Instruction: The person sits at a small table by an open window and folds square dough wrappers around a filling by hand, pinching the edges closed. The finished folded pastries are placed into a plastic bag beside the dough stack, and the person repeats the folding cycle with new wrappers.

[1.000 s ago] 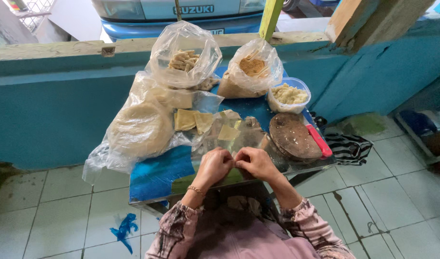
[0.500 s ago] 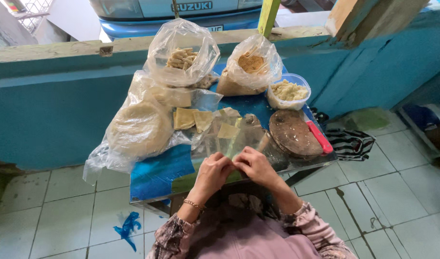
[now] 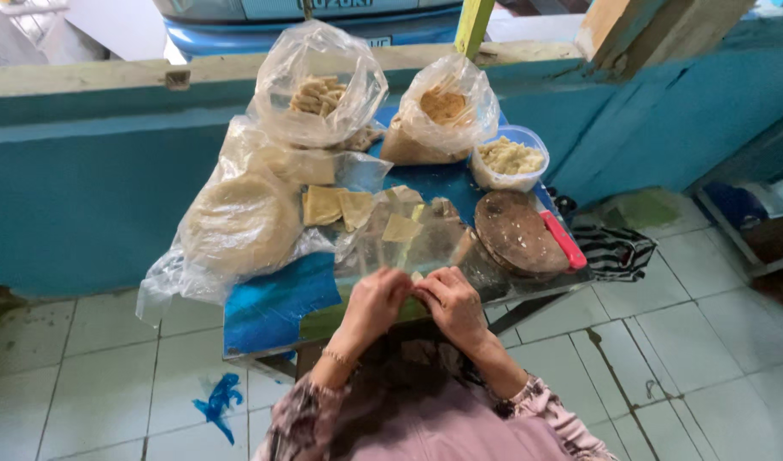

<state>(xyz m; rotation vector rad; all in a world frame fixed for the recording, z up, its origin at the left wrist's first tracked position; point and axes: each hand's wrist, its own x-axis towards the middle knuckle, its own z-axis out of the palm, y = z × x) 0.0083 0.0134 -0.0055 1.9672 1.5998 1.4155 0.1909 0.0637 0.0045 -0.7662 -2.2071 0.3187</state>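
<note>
Pinching a small pale piece (image 3: 418, 277) between both closed grips, the left hand (image 3: 372, 306) and right hand (image 3: 453, 306) are working at the blue desk's (image 3: 272, 299) near edge, beside a round wooden board (image 3: 518, 232).

A round dark wooden board (image 3: 518, 232) lies on the blue-covered bench (image 3: 272, 299), a red-handled knife (image 3: 562, 239) touching its right edge. Behind it stands a clear plastic tub of pale filling (image 3: 509, 159). A striped cloth (image 3: 613, 252) hangs beside the bench.

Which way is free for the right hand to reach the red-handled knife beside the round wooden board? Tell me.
Probably yes: the right hand sits near the round wooden board, and the red-handled knife lies uncovered along its right edge.
</note>
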